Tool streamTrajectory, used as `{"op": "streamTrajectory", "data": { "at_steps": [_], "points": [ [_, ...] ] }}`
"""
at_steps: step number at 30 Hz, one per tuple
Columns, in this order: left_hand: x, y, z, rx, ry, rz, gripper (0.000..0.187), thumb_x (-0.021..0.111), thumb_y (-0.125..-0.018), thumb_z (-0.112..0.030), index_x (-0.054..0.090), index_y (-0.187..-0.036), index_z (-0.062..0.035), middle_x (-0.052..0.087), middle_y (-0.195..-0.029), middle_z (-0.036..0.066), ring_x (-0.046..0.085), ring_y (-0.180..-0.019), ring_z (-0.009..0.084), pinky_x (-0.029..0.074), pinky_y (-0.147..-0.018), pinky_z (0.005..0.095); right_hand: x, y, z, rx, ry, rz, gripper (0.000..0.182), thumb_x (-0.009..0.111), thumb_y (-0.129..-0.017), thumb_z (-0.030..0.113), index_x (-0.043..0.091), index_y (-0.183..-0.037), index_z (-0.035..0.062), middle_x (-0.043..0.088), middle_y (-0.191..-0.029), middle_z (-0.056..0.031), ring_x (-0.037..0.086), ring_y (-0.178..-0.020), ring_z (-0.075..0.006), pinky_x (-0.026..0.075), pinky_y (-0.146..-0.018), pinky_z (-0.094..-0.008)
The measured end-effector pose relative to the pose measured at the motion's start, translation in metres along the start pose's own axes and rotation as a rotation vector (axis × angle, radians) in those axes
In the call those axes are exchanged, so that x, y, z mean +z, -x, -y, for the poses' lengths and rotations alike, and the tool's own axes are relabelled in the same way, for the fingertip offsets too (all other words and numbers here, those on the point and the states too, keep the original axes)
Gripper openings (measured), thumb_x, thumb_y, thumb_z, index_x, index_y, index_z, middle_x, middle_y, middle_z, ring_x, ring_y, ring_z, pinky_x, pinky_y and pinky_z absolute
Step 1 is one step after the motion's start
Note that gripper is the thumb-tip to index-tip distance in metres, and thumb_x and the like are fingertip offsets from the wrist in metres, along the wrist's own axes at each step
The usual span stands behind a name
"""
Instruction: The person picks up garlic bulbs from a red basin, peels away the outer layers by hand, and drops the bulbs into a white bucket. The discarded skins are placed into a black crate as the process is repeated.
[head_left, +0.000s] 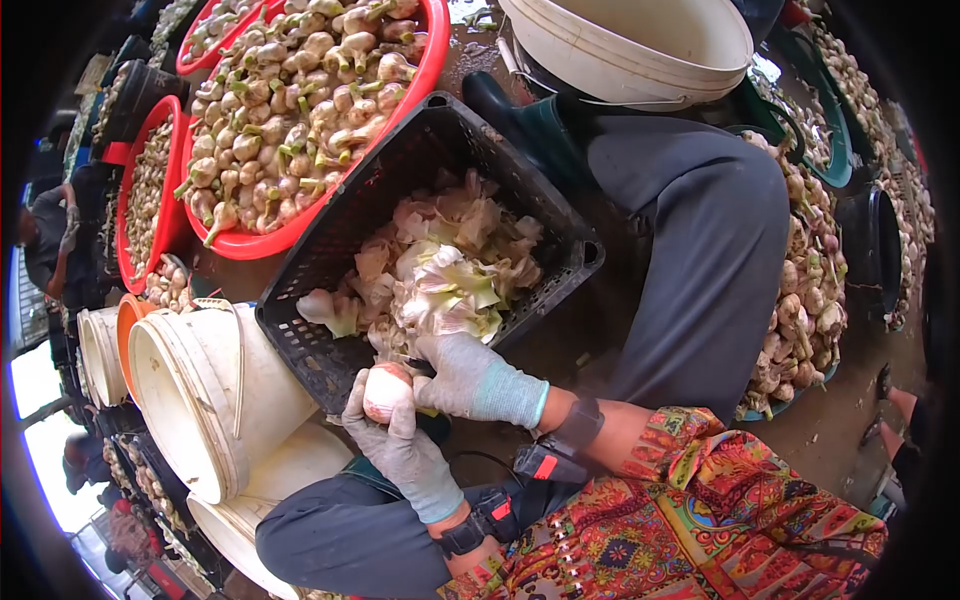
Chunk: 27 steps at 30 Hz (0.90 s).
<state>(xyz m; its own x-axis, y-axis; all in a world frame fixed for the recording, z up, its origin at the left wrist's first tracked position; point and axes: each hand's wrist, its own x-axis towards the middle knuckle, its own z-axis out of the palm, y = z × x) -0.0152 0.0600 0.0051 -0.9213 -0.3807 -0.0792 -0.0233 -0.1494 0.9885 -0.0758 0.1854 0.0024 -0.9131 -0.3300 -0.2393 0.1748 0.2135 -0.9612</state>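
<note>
We cradle a garlic bulb in our gloved left hand, fingers wrapped around it; our right hand pinches its papery, fragile skin over the black crate's near edge.

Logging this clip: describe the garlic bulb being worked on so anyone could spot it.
Start at the black crate of peelings. Just below its near edge, two grey-gloved hands meet around one garlic bulb. Unlike the stemmed bulbs in the red tub, it is alone, pale and trimmed.

head view | worn on head | looks steeply down, forward | close over lap | fisheye edges
</note>
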Motion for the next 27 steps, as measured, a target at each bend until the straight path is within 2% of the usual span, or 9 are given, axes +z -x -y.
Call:
{"op": "streamTrajectory", "data": {
  "at_steps": [2, 4, 6, 8, 14, 18, 20, 24, 27],
  "points": [
    [-0.003, -0.001, 0.003, -0.045, 0.174, -0.038, 0.049, 0.07, -0.075, -0.002, 0.049, -0.12, -0.0017, 0.049, -0.127, 0.012, 0.049, -0.116, 0.0236, 0.04, -0.102, 0.0375, 0.0, -0.001, -0.002, 0.025, -0.017, -0.011, 0.033, 0.063, -0.076, 0.021, 0.061, -0.097, -0.0045, 0.061, -0.075, -0.0242, 0.063, -0.072, -0.032, 0.049, -0.067, -0.0383],
    [-0.006, -0.004, 0.003, -0.036, 0.147, -0.066, 0.051, 0.07, -0.075, -0.001, 0.049, -0.12, -0.0023, 0.049, -0.127, 0.012, 0.048, -0.117, 0.0239, 0.04, -0.102, 0.038, -0.011, -0.003, 0.0, 0.039, -0.254, 0.097, 0.033, 0.063, -0.077, 0.022, 0.061, -0.098, -0.004, 0.061, -0.077, -0.0245, 0.063, -0.075, -0.0327, 0.049, -0.069, -0.0377],
    [-0.007, -0.004, 0.002, -0.033, 0.128, -0.099, 0.052, 0.07, -0.074, -0.001, 0.048, -0.121, -0.0028, 0.049, -0.128, 0.012, 0.048, -0.118, 0.0241, 0.039, -0.103, 0.0386, -0.012, -0.005, -0.002, 0.026, -0.229, 0.15, 0.035, 0.065, -0.077, 0.023, 0.061, -0.099, -0.0043, 0.062, -0.079, -0.0249, 0.063, -0.078, -0.0344, 0.049, -0.071, -0.0373],
    [-0.008, -0.004, 0.003, 0.066, -0.032, -0.039, 0.049, 0.069, -0.079, -0.005, 0.045, -0.123, -0.0013, 0.049, -0.126, 0.014, 0.05, -0.115, 0.0241, 0.04, -0.101, 0.0379, -0.007, -0.009, -0.007, 0.028, 0.099, 0.19, 0.037, 0.066, -0.077, 0.025, 0.062, -0.098, -0.0042, 0.062, -0.079, -0.0246, 0.064, -0.078, -0.0337, 0.05, -0.07, -0.037],
    [-0.017, -0.006, 0.009, 0.027, 0.011, 0.031, 0.052, 0.07, -0.078, -0.005, 0.045, -0.123, -0.0006, 0.051, -0.123, 0.017, 0.051, -0.113, 0.0253, 0.04, -0.102, 0.0392, -0.009, -0.01, 0.003, 0.073, 0.141, 0.237, 0.033, 0.067, -0.076, 0.027, 0.064, -0.09, -0.0029, 0.062, -0.077, -0.0239, 0.063, -0.075, -0.0365, 0.049, -0.067, -0.0404],
    [-0.016, -0.005, 0.009, -0.033, -0.006, 0.003, 0.052, 0.071, -0.074, -0.003, 0.047, -0.121, -0.0024, 0.048, -0.128, 0.013, 0.048, -0.117, 0.025, 0.038, -0.104, 0.0385, 0.005, -0.008, 0.005, 0.028, 0.222, 0.089, 0.032, 0.066, -0.073, 0.026, 0.059, -0.083, -0.0037, 0.06, -0.073, -0.0251, 0.062, -0.074, -0.0401, 0.049, -0.066, -0.0443],
    [-0.018, -0.004, 0.01, -0.111, 0.129, -0.034, 0.052, 0.071, -0.076, -0.006, 0.047, -0.122, -0.0019, 0.048, -0.129, 0.013, 0.047, -0.119, 0.0249, 0.037, -0.105, 0.0386, 0.011, -0.008, -0.001, 0.009, 0.175, 0.046, 0.03, 0.065, -0.071, 0.024, 0.058, -0.081, -0.0038, 0.059, -0.072, -0.0254, 0.061, -0.075, -0.0411, 0.049, -0.066, -0.0453],
    [-0.03, -0.001, 0.021, -0.118, 0.261, -0.002, 0.053, 0.07, -0.079, -0.008, 0.045, -0.126, -0.0016, 0.047, -0.131, 0.013, 0.046, -0.121, 0.0247, 0.036, -0.105, 0.0391, 0.015, -0.022, -0.017, 0.127, 0.201, -0.021, 0.029, 0.061, -0.071, 0.019, 0.061, -0.088, -0.0042, 0.06, -0.077, -0.0276, 0.061, -0.077, -0.0418, 0.049, -0.067, -0.046],
    [-0.025, 0.003, 0.014, -0.259, 0.571, -0.035, 0.052, 0.064, -0.086, -0.01, 0.041, -0.131, -0.0006, 0.045, -0.133, 0.012, 0.044, -0.123, 0.0259, 0.034, -0.107, 0.0395, 0.014, -0.023, -0.029, 0.077, 0.256, -0.082, 0.031, 0.062, -0.076, 0.021, 0.06, -0.094, -0.0042, 0.063, -0.075, -0.0217, 0.063, -0.072, -0.0384, 0.049, -0.066, -0.0452]
  ]
}}
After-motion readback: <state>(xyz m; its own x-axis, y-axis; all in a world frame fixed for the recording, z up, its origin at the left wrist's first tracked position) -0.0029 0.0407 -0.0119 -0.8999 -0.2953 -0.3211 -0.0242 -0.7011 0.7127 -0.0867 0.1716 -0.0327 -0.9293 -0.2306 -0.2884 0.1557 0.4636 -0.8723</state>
